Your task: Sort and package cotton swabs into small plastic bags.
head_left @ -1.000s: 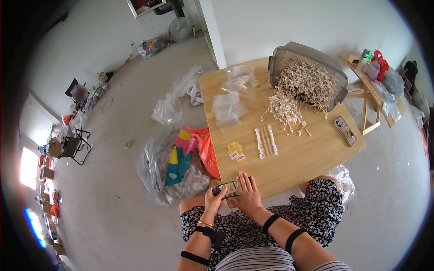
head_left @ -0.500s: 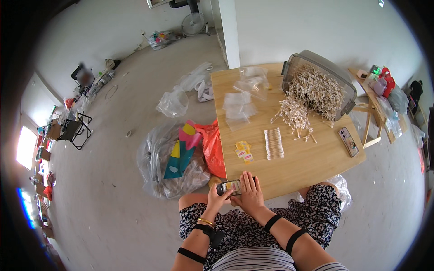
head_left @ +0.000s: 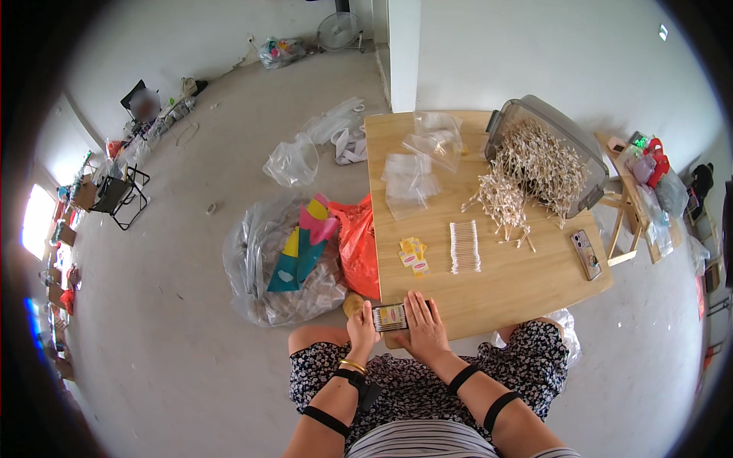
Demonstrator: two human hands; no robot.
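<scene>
At the table's near edge, my left hand [head_left: 363, 327] grips one end of a flat, dark-edged pack of cotton swabs [head_left: 391, 317] with a yellow label on its face. My right hand [head_left: 424, 324] lies flat over the pack's other end, fingers stretched out and side by side, hiding that part. Beyond the hands lie several small yellow-and-white label cards [head_left: 413, 255]. To their right is a neat row of cotton swabs [head_left: 464, 247]. A loose heap of cotton swabs [head_left: 500, 200] spills from a tipped grey plastic bin [head_left: 598, 164].
Clear plastic bags [head_left: 410, 180] lie on the far left of the wooden table [head_left: 527, 286]. A phone [head_left: 586, 255] rests near its right edge. On the floor at left stand a red bag [head_left: 357, 248] and a large clear sack [head_left: 248, 267]. A side table [head_left: 631, 183] is at right.
The pack has levelled out, and its labelled face shows more fully. My left hand has shifted to its left end, while my right hand stays flat over the other end.
</scene>
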